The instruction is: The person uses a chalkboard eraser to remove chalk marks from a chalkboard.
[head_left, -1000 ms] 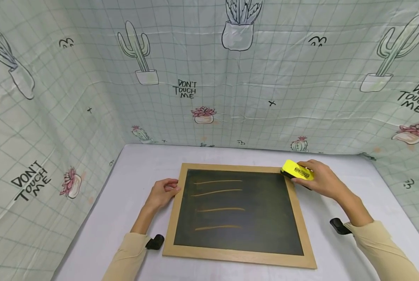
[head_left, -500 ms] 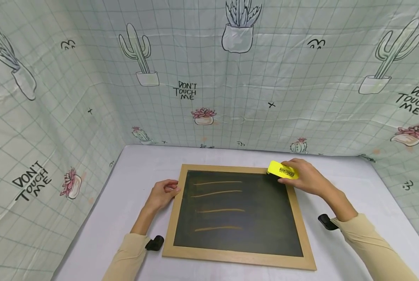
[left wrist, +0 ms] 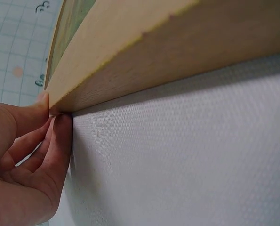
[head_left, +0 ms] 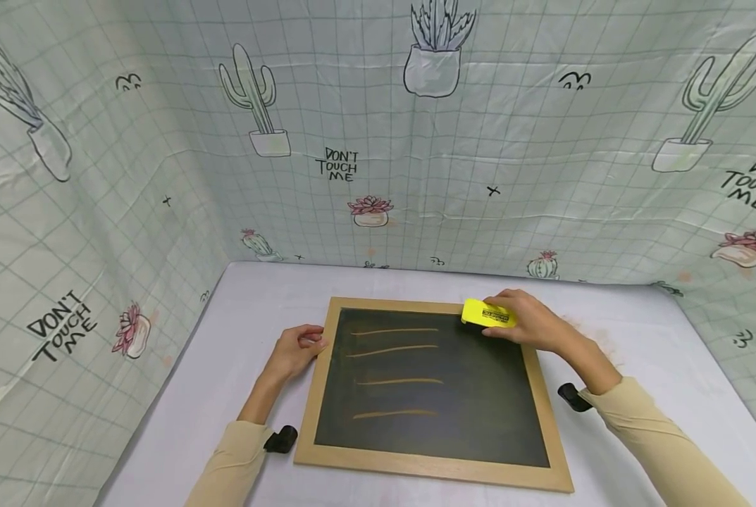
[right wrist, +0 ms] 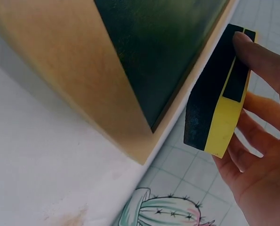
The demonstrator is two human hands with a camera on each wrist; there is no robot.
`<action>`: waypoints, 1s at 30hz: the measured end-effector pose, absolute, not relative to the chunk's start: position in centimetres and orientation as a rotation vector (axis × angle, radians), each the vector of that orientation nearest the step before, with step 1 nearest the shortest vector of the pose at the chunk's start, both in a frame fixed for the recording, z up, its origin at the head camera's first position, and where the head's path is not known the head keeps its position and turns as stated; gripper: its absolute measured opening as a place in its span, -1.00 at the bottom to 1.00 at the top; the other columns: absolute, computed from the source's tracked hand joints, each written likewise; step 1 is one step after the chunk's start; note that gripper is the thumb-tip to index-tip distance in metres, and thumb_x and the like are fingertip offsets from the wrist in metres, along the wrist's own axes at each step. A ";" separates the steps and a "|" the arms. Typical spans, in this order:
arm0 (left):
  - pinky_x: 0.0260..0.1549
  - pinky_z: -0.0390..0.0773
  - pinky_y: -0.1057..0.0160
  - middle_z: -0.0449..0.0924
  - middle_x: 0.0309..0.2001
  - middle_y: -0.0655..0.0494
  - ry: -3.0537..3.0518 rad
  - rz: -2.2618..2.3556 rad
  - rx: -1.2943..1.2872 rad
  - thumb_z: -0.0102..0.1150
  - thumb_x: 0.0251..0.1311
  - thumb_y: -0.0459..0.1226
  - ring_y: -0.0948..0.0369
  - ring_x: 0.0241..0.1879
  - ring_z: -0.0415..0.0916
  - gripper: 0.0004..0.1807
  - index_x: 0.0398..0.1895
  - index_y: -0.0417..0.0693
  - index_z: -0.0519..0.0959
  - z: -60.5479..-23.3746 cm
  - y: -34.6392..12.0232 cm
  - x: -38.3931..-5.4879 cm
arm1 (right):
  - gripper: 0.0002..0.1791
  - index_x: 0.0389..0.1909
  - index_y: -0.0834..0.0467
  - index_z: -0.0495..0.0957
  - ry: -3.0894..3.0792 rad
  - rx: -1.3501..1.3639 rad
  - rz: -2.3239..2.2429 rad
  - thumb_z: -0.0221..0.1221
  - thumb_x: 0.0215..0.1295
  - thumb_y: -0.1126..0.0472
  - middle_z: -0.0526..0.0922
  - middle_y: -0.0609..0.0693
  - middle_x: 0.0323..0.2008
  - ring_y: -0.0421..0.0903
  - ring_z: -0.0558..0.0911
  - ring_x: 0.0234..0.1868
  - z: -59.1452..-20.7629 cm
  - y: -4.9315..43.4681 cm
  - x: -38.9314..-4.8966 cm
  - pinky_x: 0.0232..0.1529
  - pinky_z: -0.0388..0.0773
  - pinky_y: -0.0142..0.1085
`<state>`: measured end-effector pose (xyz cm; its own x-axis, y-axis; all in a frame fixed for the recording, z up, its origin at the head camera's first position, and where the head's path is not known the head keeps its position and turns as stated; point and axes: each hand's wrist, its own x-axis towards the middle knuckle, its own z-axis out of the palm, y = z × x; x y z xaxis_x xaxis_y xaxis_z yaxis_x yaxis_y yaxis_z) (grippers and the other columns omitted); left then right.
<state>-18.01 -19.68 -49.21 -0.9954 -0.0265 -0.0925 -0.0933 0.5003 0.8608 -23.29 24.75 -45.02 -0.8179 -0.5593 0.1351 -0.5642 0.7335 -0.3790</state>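
A chalkboard [head_left: 479, 401] in a light wooden frame lies on the white table, with several orange chalk lines [head_left: 397, 381] on its left half. My left hand [head_left: 293, 350] holds the frame's left edge; in the left wrist view the thumb [left wrist: 34, 113] is against the frame [left wrist: 130, 61] and the fingers curl at its lower side. My right hand [head_left: 533, 322] grips a yellow chalkboard eraser [head_left: 487, 314] over the board's far right part. Its black felt [right wrist: 205, 94] shows in the right wrist view, facing the board, with the thumb along one side.
A brownish dust smudge [head_left: 596, 338] marks the white table [head_left: 257, 296] right of the board. Grid-patterned cloth [head_left: 479, 141] with cactus drawings hangs behind and at the sides. A small black camera [head_left: 281, 439] is worn at the left wrist, another [head_left: 574, 397] at the right.
My right hand has carried the eraser leftward from the board's far right corner, further over the dark surface. The left hand stays at the frame. The chalk lines look the same.
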 end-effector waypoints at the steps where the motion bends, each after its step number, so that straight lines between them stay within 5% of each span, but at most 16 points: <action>1: -0.38 0.50 0.40 0.64 -0.16 -0.23 2.660 1.538 -0.110 0.30 0.32 -0.46 0.04 -0.24 0.66 -0.68 0.07 -0.51 0.59 -49.2 -19.7 -18.0 | -0.35 0.17 0.38 0.60 -2.912 0.958 0.636 0.49 0.19 0.05 0.64 0.30 0.01 0.24 0.59 0.01 -45.1 24.6 -23.4 0.01 0.51 0.15; 30: -0.40 0.51 0.40 0.65 -0.19 -0.19 2.647 1.572 -0.090 0.27 0.32 -0.48 0.17 -0.33 0.63 -0.69 0.08 -0.50 0.59 -49.6 -20.0 -18.1 | -0.40 0.20 0.35 0.59 -2.910 1.171 0.668 0.44 0.26 0.07 0.64 0.22 0.03 0.16 0.59 0.01 -46.8 21.0 -24.0 0.03 0.52 0.10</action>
